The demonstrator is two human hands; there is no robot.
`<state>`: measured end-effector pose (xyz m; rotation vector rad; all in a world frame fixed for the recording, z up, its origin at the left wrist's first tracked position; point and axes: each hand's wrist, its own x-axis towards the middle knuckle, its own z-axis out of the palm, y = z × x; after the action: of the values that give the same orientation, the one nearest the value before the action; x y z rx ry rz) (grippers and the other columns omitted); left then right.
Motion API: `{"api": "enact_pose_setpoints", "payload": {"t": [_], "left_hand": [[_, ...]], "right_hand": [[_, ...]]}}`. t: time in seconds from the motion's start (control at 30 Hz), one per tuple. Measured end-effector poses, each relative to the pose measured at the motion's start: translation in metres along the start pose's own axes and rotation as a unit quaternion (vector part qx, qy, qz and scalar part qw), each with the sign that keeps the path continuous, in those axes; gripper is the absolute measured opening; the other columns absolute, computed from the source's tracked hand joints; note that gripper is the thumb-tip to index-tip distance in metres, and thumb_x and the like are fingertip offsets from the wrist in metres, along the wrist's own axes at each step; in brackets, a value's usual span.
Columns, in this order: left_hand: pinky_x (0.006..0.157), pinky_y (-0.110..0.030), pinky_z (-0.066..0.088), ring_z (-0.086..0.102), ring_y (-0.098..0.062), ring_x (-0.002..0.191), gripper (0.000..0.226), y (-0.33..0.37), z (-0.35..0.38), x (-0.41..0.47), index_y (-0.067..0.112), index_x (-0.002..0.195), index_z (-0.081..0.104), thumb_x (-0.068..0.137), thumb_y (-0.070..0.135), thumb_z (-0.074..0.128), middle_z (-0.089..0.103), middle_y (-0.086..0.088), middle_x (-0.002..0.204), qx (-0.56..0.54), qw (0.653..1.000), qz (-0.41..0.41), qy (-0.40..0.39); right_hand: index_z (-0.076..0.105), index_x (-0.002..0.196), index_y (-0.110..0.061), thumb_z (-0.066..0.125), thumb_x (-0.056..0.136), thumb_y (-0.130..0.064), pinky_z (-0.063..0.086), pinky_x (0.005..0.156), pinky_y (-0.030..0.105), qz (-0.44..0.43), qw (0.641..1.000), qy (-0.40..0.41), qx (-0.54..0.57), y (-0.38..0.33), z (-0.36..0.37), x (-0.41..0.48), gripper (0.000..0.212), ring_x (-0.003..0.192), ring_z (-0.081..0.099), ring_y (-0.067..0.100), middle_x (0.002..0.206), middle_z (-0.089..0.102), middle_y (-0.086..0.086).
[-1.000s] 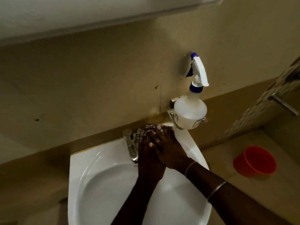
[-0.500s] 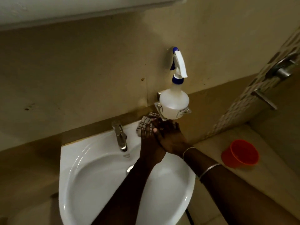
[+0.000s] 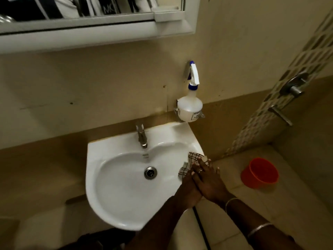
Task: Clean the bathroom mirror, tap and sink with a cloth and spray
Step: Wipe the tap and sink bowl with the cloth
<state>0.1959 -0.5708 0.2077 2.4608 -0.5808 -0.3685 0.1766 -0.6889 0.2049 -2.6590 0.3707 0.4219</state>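
A white sink (image 3: 115, 192) hangs on the wall with a chrome tap (image 3: 141, 135) at its back; water runs from the spout toward the drain (image 3: 150, 172). A checked cloth (image 3: 191, 162) lies on the sink's right rim. My left hand (image 3: 188, 186) and my right hand (image 3: 209, 179) lie together on it, the right over the left, fingers stretched flat and pressing it down. A white spray bottle (image 3: 190, 107) with a blue collar stands in a wall holder right of the tap. The mirror (image 3: 86, 8) in its white frame fills the top.
An orange bucket (image 3: 259, 173) stands on the floor to the right. A chrome shower valve (image 3: 294, 86) and lever (image 3: 280, 115) sit on the tiled right wall. A dark hose (image 3: 201, 226) runs down below the sink.
Both hands slid the cloth from the sink's back rim beside the tap forward along the right rim. The view tilted up, bringing the mirror into sight.
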Motion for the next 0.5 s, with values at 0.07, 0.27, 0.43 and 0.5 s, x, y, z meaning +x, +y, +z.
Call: {"api": "enact_pose_setpoints", "payload": {"t": [0.07, 0.27, 0.43, 0.5], "left_hand": [[0.104, -0.024, 0.04, 0.066, -0.015, 0.118, 0.043, -0.023, 0.005, -0.019, 0.0, 0.143, 0.021, 0.113, 0.029, 0.014, 0.045, -0.02, 0.152, 0.072, 0.996, 0.048, -0.008], [0.097, -0.013, 0.047, 0.062, -0.003, 0.117, 0.042, -0.058, -0.038, -0.104, 0.021, 0.132, 0.048, 0.103, 0.045, 0.031, 0.069, 0.011, 0.125, 0.082, 0.989, 0.083, -0.089], [0.112, -0.051, 0.042, 0.055, -0.031, 0.13, 0.049, -0.125, -0.054, -0.155, 0.011, 0.145, 0.052, 0.102, 0.034, 0.045, 0.059, -0.011, 0.141, 0.165, 0.976, 0.12, -0.071], [0.116, -0.056, 0.035, 0.048, -0.038, 0.14, 0.058, -0.153, -0.064, -0.176, 0.009, 0.151, 0.046, 0.103, 0.04, 0.041, 0.051, -0.016, 0.152, 0.214, 0.972, 0.076, -0.067]], "right_hand": [[0.035, 0.157, -0.034, 0.014, 0.102, -0.06, -0.002, 0.126, 0.059, -0.016, 0.999, -0.007, -0.044, -0.011, 0.007, -0.022, 0.064, 0.159, -0.002, 0.03, 0.172, 0.012, -0.003], [0.043, 0.153, -0.028, -0.006, 0.094, -0.063, 0.002, 0.126, 0.057, -0.094, 0.992, 0.015, -0.082, -0.06, 0.046, -0.082, 0.084, 0.156, 0.021, 0.025, 0.162, 0.04, -0.004], [0.041, 0.156, -0.023, 0.009, 0.104, -0.057, 0.011, 0.127, 0.052, -0.127, 0.99, -0.024, -0.056, -0.125, 0.078, -0.109, 0.07, 0.15, 0.035, 0.023, 0.16, 0.044, 0.0], [0.045, 0.152, -0.017, 0.015, 0.104, -0.056, 0.027, 0.122, 0.053, -0.147, 0.987, -0.018, -0.067, -0.155, 0.096, -0.117, 0.069, 0.142, 0.047, 0.028, 0.152, 0.053, 0.007]]}}
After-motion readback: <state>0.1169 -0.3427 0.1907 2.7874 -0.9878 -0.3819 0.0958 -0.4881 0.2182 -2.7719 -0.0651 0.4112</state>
